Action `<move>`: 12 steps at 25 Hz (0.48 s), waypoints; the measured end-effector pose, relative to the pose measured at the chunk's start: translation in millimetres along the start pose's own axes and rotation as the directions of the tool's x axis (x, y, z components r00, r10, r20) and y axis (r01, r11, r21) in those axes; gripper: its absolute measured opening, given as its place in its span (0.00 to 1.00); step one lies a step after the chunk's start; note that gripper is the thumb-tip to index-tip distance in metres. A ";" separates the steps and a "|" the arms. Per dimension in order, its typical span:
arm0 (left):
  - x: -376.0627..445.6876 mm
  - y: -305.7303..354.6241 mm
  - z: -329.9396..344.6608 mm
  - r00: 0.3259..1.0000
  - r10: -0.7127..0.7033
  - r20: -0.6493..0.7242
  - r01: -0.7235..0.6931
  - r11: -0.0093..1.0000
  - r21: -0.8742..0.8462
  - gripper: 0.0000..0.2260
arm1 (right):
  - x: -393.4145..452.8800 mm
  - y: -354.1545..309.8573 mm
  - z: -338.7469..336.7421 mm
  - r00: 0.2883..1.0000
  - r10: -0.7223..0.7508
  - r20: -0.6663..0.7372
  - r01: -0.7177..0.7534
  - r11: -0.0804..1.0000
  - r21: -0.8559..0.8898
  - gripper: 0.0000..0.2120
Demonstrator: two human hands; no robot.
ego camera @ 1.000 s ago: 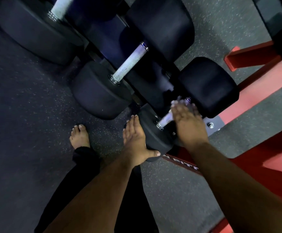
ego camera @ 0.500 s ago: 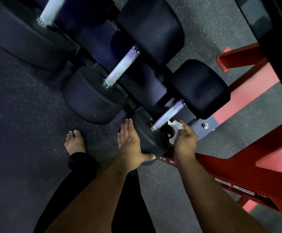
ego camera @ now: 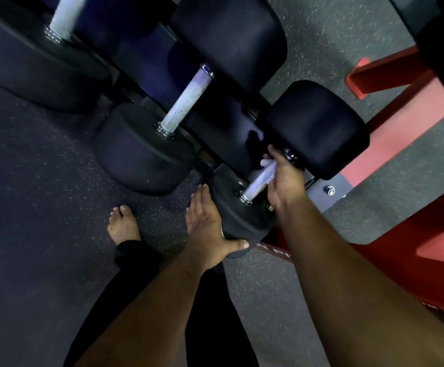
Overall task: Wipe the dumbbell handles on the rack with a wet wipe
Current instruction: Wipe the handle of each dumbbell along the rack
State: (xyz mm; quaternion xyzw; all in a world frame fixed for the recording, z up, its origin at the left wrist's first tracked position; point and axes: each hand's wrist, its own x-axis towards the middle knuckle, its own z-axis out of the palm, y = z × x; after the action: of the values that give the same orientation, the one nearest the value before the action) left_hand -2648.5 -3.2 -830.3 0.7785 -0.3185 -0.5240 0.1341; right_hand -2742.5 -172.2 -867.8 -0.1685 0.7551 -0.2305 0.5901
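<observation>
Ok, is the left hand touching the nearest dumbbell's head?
Touching. The head view shows the left hand flat against the nearest dumbbell's front head, thumb hooked under its edge.

Both forearms [ego camera: 347, 274] are bare, with no sleeves reaching them, and neither the left hand [ego camera: 205, 223] nor the right hand [ego camera: 284, 178] wears a glove. A black trouser leg [ego camera: 136, 260] covers the leg down to the ankle. Below its cuff, the foot [ego camera: 123, 225] is bare, toenails showing.
</observation>
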 end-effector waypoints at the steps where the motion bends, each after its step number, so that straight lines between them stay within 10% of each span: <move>1: -0.7 0.8 -0.1 1.000 -0.002 0.004 0.002 1.000 0.003 0.68 | -8.3 3.4 -0.2 1.000 -0.024 0.001 0.024 1.000 -0.016 0.09; 4: -1.4 3.9 -0.8 1.000 -0.016 -0.002 0.016 1.000 0.007 0.69 | -31.5 26.8 -12.6 0.983 -0.006 0.181 0.014 0.999 -0.046 0.11; 8: 1.6 0.4 0.8 1.000 -0.009 -0.009 0.009 1.000 0.011 0.69 | -2.7 -1.5 -1.8 0.997 0.024 0.072 -0.037 0.980 0.197 0.02; 12: -1.6 4.1 -1.8 1.000 -0.011 -0.006 0.011 1.000 0.006 0.69 | -32.7 17.1 -8.1 0.983 0.064 0.173 -0.061 0.998 -0.022 0.06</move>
State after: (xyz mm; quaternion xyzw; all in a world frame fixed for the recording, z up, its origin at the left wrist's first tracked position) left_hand -2648.8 -5.5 -826.1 0.7823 -0.3150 -0.5214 0.1299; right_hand -2742.0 -139.5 -848.9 -0.1690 0.7076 -0.1899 0.6593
